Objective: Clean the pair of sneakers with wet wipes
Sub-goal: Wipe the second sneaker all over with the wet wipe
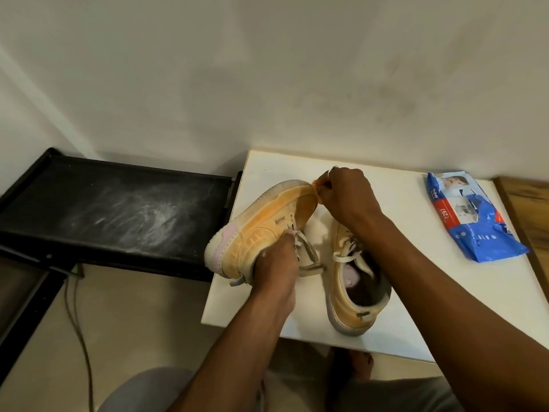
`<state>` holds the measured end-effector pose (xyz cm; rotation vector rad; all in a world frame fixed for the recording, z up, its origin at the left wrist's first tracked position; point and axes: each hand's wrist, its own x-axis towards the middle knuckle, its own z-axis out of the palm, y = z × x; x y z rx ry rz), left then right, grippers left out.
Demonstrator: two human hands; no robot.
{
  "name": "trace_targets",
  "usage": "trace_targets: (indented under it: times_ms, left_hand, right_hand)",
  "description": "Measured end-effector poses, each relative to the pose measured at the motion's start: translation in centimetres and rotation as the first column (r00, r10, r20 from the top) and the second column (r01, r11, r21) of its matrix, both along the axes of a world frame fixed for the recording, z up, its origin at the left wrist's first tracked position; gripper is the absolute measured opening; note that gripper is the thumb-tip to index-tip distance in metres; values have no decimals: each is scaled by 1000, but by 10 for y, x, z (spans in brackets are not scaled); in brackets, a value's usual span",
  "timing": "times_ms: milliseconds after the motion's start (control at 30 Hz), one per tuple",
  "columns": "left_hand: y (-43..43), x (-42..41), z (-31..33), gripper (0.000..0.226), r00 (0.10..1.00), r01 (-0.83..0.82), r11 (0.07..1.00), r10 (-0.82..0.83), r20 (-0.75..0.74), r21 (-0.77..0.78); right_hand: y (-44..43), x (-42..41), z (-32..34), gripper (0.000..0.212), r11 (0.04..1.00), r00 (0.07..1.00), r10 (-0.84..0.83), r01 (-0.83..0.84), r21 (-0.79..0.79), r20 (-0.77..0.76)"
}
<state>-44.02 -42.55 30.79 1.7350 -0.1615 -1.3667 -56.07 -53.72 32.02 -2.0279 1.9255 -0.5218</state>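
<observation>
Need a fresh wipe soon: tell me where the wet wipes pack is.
The blue wet wipes pack lies on the white table's far right corner, right of the right hand and both sneakers.

The blue wipes pack [472,215], lying right of the sneakers [350,281] on the white table [401,328], carries the only legible print: "297" upside down on its red band, beside a barcode sticker. Its brand lettering is too blurred to read.
</observation>
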Motion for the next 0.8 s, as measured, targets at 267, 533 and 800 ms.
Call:
trace_targets:
  times_ms: [267,533,800]
  left_hand:
    - [-2,0,5,31,1000,-21,999,22,-22,28]
    - [-2,2,18,21,999,-19,999,21,-44,39]
    - [-1,0,21,19,999,29,999,-29,-36,14]
  right_hand:
    - [8,16,7,17,989,981,146,-147,-6,126]
    - [18,34,6,17,958,957,283,-278,-73,60]
    - [9,25,2,21,997,999,15,-18,-76,-44]
